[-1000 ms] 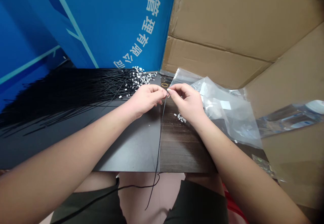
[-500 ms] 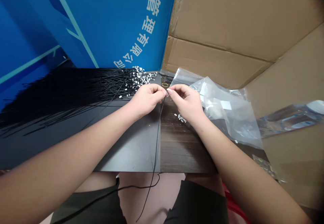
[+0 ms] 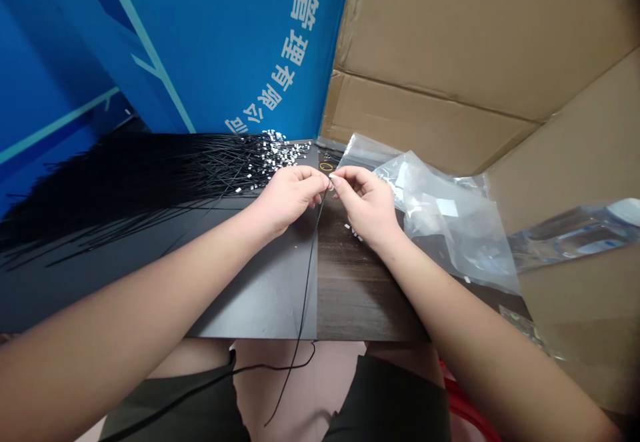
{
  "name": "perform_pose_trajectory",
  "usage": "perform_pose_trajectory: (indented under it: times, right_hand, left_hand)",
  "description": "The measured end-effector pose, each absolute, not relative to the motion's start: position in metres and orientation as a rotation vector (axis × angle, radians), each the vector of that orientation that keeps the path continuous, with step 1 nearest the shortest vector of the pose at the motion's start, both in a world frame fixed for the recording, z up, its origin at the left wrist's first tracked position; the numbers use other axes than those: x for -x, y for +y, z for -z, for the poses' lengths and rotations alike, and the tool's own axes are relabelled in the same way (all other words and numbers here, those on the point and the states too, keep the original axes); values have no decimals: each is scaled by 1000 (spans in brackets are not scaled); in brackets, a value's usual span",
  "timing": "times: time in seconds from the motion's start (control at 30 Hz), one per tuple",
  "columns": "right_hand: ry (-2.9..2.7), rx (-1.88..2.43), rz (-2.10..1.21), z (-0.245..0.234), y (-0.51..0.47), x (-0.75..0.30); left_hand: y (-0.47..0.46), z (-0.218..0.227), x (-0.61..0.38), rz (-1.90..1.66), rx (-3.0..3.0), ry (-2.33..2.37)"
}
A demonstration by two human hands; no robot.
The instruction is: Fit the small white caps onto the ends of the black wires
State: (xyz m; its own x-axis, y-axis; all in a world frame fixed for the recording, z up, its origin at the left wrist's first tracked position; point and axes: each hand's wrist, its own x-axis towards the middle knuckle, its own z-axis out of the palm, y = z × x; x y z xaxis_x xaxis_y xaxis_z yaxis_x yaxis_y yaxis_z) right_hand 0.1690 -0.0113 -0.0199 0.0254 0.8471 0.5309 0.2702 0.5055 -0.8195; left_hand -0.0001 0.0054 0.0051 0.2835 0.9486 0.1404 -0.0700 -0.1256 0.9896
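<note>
L forearm (image 3: pixel 125 282) & R forearm (image 3: pixel 465 315), both bare, angle in from the lower corners of the view & converge near center. L hand (image 3: pixel 290 199) & R hand (image 3: pixel 367 205) face each other, backs up, wrists nearly straight. Fingers curl inward w/ a tight pinch on each side. L fingertips (image 3: pixel 316 179) & R fingertips (image 3: pixel 336 181) sit just beside each other, midway between both hands.
</note>
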Motion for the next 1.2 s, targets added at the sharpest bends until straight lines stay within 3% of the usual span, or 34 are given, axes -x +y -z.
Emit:
perform_pose_trajectory:
  times: [1.2]
  right_hand:
    - [-1536,967,-626,21,-10,-170]
  left_hand:
    - [2,-8,-3,-1118,-1305,835]
